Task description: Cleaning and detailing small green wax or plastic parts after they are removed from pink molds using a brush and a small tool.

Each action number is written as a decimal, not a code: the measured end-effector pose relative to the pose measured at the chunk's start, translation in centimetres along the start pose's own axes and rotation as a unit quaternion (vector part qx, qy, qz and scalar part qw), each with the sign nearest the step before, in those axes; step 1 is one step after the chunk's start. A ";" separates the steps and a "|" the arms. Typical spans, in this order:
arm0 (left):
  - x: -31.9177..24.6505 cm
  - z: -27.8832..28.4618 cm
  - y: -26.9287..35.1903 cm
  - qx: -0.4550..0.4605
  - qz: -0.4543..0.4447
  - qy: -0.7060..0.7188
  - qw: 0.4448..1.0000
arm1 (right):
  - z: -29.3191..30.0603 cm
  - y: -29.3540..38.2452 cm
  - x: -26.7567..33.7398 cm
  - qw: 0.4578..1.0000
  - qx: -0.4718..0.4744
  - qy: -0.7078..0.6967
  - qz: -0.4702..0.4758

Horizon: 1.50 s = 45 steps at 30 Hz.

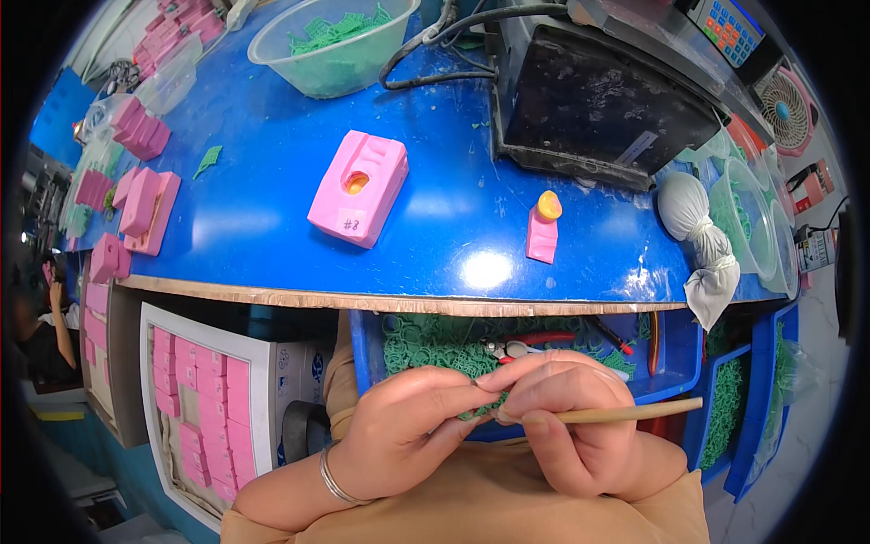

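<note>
Close to my body, my left hand (404,428) pinches a small green lattice piece (484,409), mostly hidden by fingers. A metal bangle circles the left wrist. My right hand (578,421) grips a slim wooden-handled tool (639,411); its handle points right and its working end is hidden at the green piece. Both hands' fingertips meet there. Beyond them on the blue tabletop lies a pink rubber mold block (360,187) with a marked label and a yellow-orange spot in its round hole. To the right, a smaller pink mold piece (542,238) carries a yellow cap (549,205).
Under the table edge, a blue drawer (523,340) holds green pieces, red-handled pliers (537,338) and pens. A tied white cloth pouch (693,224) overhangs the edge. Behind stand a dark machine (605,102) and a plastic bowl (333,58). Pink molds fill a box (204,401) at left.
</note>
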<state>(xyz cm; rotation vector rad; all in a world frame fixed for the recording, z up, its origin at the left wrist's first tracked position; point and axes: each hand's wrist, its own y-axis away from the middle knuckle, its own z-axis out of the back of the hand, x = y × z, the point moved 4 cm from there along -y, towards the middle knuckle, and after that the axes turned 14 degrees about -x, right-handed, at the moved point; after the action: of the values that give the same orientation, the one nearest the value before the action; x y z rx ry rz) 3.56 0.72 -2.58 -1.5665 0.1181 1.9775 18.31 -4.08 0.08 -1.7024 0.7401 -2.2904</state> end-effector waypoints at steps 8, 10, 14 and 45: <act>0.1 -0.2 0.1 0.029 -0.008 0.022 0.999 | -0.1 0.9 -1.1 0.990 -0.039 -0.088 -0.102; 0.1 -0.2 0.1 0.026 -0.005 0.030 0.999 | -0.1 0.8 -1.0 0.985 -0.045 -0.114 -0.118; 0.3 -0.2 0.1 0.030 0.005 0.043 0.999 | 0.0 0.8 -1.1 0.992 -0.040 -0.094 -0.077; 0.1 -0.1 0.0 -0.005 0.004 -0.006 1.000 | 0.3 0.2 0.0 0.999 -0.017 -0.018 -0.039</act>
<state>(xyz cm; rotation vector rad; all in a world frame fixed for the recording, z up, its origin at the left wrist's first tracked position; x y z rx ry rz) 3.66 0.74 -2.74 -1.5636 0.1096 1.9968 18.60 -4.32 0.02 -1.8120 0.7223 -2.3047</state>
